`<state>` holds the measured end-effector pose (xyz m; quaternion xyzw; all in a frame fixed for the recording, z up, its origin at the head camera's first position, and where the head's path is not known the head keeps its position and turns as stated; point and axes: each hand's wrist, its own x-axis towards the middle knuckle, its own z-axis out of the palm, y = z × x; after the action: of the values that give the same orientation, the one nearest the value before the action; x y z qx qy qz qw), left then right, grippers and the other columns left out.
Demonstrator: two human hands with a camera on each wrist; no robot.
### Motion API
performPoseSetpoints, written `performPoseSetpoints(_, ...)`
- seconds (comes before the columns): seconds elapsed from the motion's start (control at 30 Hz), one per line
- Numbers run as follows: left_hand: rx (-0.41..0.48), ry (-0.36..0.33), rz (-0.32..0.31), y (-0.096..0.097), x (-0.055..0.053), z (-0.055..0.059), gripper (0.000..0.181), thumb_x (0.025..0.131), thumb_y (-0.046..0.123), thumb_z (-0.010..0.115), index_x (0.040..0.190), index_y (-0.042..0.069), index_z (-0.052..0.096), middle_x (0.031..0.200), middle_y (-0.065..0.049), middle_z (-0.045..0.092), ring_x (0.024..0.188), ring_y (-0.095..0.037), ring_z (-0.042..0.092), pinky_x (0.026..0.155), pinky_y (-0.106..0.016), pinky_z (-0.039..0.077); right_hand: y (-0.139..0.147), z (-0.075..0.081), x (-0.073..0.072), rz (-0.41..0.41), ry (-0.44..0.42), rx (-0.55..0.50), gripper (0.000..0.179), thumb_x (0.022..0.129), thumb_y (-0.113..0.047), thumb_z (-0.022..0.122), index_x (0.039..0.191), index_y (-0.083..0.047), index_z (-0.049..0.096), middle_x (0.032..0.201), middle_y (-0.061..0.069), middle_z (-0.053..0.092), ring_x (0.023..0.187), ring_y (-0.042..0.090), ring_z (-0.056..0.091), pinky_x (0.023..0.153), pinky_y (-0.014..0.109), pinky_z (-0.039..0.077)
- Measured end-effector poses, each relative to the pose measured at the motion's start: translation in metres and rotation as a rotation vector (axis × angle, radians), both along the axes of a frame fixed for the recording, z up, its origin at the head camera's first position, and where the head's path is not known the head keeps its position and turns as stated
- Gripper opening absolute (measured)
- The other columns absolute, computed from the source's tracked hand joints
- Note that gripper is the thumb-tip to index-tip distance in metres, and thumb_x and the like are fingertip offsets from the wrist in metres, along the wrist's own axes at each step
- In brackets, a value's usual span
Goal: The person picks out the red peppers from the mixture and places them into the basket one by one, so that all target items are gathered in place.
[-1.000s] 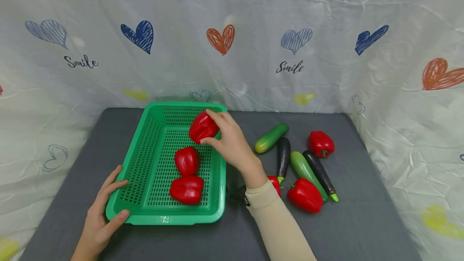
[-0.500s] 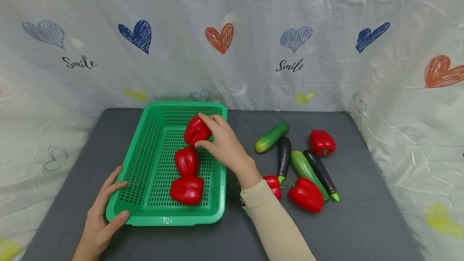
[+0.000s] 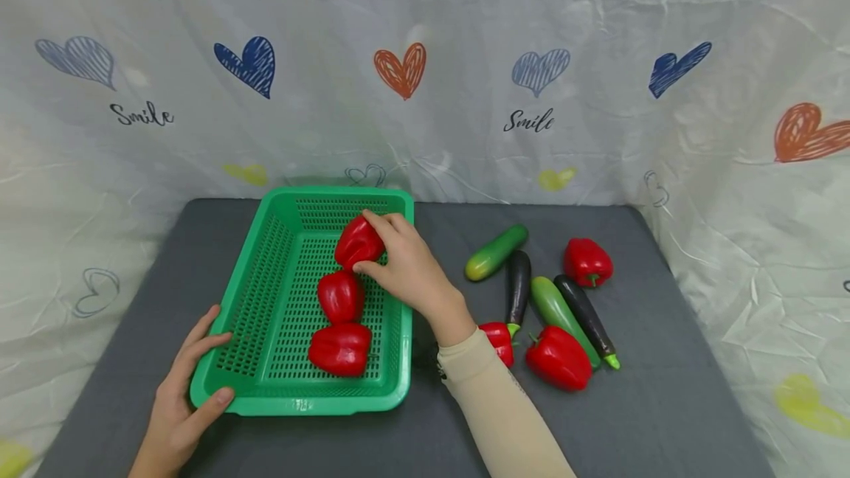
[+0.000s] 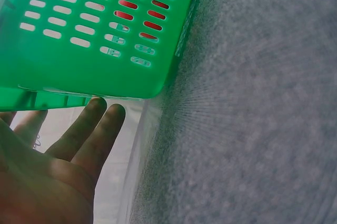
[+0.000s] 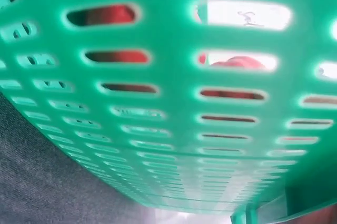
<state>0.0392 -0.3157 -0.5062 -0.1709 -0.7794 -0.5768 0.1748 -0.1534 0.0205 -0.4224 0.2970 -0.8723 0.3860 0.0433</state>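
In the head view, my right hand (image 3: 412, 265) pinches a red bell pepper (image 3: 356, 246) between thumb and fingers, low over the far part of a green plastic basket (image 3: 302, 406). Below it, two more red bell peppers, a middle one (image 3: 341, 297) and a nearer one (image 3: 340, 350), lie in the basket. My left hand (image 3: 178, 400) grips the basket's near left corner, thumb and a finger over the rim. From the left wrist, straight fingers of the left hand (image 4: 58, 166) show beneath the rim. Only the perforated basket wall (image 5: 179, 129) fills the right wrist view; that hand is hidden there.
Right of the basket lie two green cucumbers, one farther (image 3: 496, 252) and one nearer (image 3: 558, 308), two eggplants (image 3: 519, 286) (image 3: 584, 316), and three red bell peppers (image 3: 588, 262) (image 3: 559, 358) (image 3: 499, 341), one partly behind the right sleeve. A white cloth hangs behind the grey table (image 3: 637, 404).
My right hand has moved left and slightly nearer with its bell pepper, which now sits close against the middle one. The left hand has stayed at the basket's corner.
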Motion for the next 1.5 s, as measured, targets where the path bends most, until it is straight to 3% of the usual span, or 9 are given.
performPoseSetpoints(0.67, -0.034, 0.012, 0.009, 0.002, 0.000, 0.002, 0.066, 0.087, -0.016, 0.066, 0.151, -0.017, 0.047, 0.175, -0.030, 0.022, 0.164, -0.030, 0.023, 0.118, -0.019, 0.031, 0.009, 0.000, -0.002, -0.061, -0.029, -0.044, 0.068, 0.098, -0.024, 0.085, 0.157, -0.004, 0.057, 0.149, 0.011, 0.056, 0.130, 0.026, 0.059, 0.101, 0.038, 0.058)
performPoseSetpoints(1.0, -0.011, 0.012, 0.000, 0.002, 0.000, 0.001, 0.067, 0.087, -0.017, 0.065, 0.151, -0.018, 0.047, 0.175, -0.032, 0.021, 0.163, -0.030, 0.023, 0.117, -0.019, 0.033, 0.009, 0.002, -0.001, -0.052, -0.027, -0.010, 0.066, 0.100, -0.027, 0.083, 0.155, -0.001, 0.059, 0.151, 0.013, 0.055, 0.134, 0.029, 0.058, 0.109, 0.044, 0.052)
performPoseSetpoints(1.5, -0.024, 0.009, 0.014, 0.001, 0.000, 0.003, 0.067, 0.086, -0.017, 0.065, 0.151, -0.017, 0.047, 0.175, -0.030, 0.022, 0.163, -0.029, 0.026, 0.115, -0.018, 0.035, 0.011, 0.006, 0.002, -0.034, -0.022, -0.021, 0.066, 0.100, -0.028, 0.082, 0.155, -0.001, 0.058, 0.152, 0.013, 0.054, 0.135, 0.029, 0.057, 0.108, 0.044, 0.054)
